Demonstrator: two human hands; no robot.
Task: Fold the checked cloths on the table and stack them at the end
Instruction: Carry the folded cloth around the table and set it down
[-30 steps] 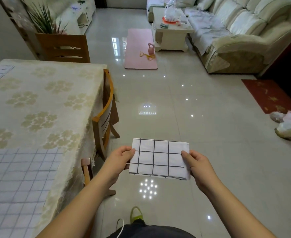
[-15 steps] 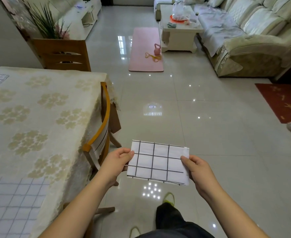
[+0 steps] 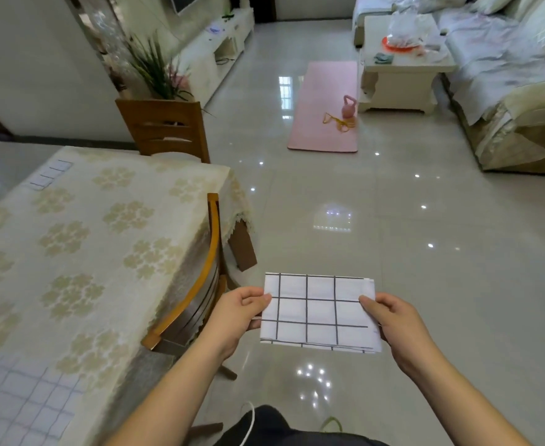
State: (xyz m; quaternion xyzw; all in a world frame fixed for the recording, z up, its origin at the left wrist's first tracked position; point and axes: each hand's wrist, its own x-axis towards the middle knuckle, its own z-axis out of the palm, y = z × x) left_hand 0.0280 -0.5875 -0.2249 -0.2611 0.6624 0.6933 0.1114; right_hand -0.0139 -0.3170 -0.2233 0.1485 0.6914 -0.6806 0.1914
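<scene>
Since the earlier frame the person has stepped along the table (image 3: 81, 239), so more of its far end shows, while the folded cloth (image 3: 319, 312) has stayed level between the hands. Far left on the table lies a small checked stack (image 3: 50, 173), likely the goal; nearer, an unfolded checked cloth (image 3: 17, 400) waits at the table's near corner. Just right of the table, beyond its tucked-in chair (image 3: 200, 278), the left hand (image 3: 237, 312) pinches the folded cloth's left edge, and the right hand (image 3: 393, 320) pinches its right edge. That keeps the folds flat for carrying, off the table over the floor.
</scene>
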